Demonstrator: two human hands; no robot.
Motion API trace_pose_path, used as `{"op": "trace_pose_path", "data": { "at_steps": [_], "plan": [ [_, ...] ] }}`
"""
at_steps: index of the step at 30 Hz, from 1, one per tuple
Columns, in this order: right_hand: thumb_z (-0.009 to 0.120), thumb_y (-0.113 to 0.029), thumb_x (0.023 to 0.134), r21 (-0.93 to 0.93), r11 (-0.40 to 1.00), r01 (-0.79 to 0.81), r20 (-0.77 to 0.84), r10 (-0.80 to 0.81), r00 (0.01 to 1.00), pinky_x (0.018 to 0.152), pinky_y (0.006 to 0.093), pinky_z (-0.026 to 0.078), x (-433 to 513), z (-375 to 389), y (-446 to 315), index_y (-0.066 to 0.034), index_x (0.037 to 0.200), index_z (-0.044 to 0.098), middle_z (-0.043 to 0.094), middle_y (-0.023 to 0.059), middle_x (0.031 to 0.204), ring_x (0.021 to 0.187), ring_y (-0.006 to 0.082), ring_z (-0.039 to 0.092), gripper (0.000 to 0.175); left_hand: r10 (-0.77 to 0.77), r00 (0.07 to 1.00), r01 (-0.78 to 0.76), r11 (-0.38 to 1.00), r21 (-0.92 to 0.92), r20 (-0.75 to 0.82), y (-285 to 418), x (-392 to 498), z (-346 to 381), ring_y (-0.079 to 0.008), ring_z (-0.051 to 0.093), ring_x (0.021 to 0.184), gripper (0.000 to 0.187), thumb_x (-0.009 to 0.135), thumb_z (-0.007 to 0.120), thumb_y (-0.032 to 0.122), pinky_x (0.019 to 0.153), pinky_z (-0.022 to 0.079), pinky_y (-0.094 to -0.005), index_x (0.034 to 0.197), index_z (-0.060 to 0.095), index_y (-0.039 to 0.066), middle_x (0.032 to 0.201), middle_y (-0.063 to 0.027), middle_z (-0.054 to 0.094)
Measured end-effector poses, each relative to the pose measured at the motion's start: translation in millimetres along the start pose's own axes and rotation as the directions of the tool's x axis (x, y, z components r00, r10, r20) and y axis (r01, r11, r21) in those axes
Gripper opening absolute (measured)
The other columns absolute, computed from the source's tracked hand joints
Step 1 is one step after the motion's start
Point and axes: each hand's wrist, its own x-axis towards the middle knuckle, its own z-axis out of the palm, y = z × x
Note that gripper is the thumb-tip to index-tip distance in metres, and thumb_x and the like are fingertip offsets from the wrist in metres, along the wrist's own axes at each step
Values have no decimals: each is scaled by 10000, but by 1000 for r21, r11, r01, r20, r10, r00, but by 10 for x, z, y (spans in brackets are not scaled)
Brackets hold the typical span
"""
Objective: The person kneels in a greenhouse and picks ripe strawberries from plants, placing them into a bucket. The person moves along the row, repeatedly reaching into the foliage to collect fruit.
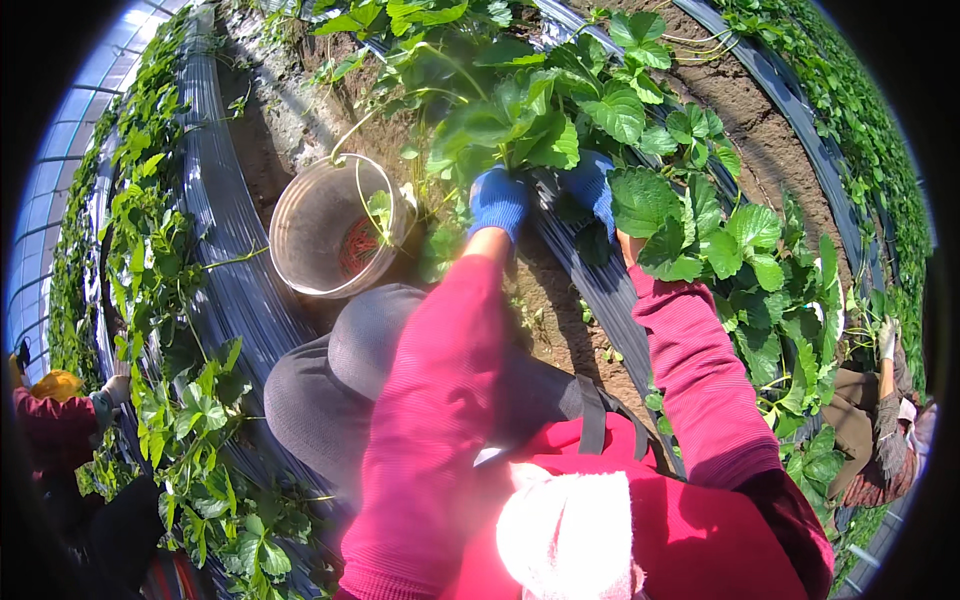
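Observation:
My left hand (498, 199), in a blue knit glove, reaches in at the base of a leafy strawberry plant (551, 139). Its fingertips are covered by the leaves, so a grip on the stems cannot be made out. To its right, my right hand (589, 186), in a matching glove, is low among the foliage over black plastic mulch film (600, 277). Leaves and shadow hide most of its fingers. Left of my hands, a whitish plastic bucket (300, 217) leans on the soil, with red strands or ties (358, 246) in the bottom. A runner stem hangs over its rim.
Mulched rows of strawberry plants (199, 420) run along both sides, with soil furrows (555, 322) between them. My bent knee (375, 337) is close to the bucket. One person (60, 420) is at the far left, another (885, 420) at the far right.

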Motion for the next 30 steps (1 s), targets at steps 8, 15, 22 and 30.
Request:
{"op": "trace_pose_path", "data": {
  "at_steps": [8,15,22,30],
  "plan": [
    [541,-469,799,122,940,-317,-254,338,906,747,423,470,254,125,-219,-19,931,635,623,225,886,845,379,594,478,267,946,-325,786,526,186,141,174,-32,-310,628,834,321,765,606,281,756,486,-372,1007,632,71,878,-175,648],
    [453,-333,878,297,944,-142,-365,249,897,528,362,438,426,386,85,-69,805,589,589,93,631,553,258,567,306,-101,995,96,978,-183,-19,140,37,-35,-320,623,779,241,724,617,164,727,484,-366,898,628,-2,779,-198,629],
    [407,-258,894,-110,992,55,-255,-81,964,955,325,375,404,394,299,-84,1200,470,499,118,1223,1139,248,466,357,191,981,-194,977,-93,-43,132,195,-57,-284,632,723,230,707,666,224,683,488,-357,843,662,39,771,-183,638],
    [382,-279,896,-564,817,119,-235,-297,926,898,340,405,566,577,616,-96,1139,521,551,107,1158,1060,273,510,334,381,896,-386,922,-27,230,30,255,67,-335,623,779,296,783,569,254,707,495,-390,886,638,-15,838,-218,632]
  ]
}}
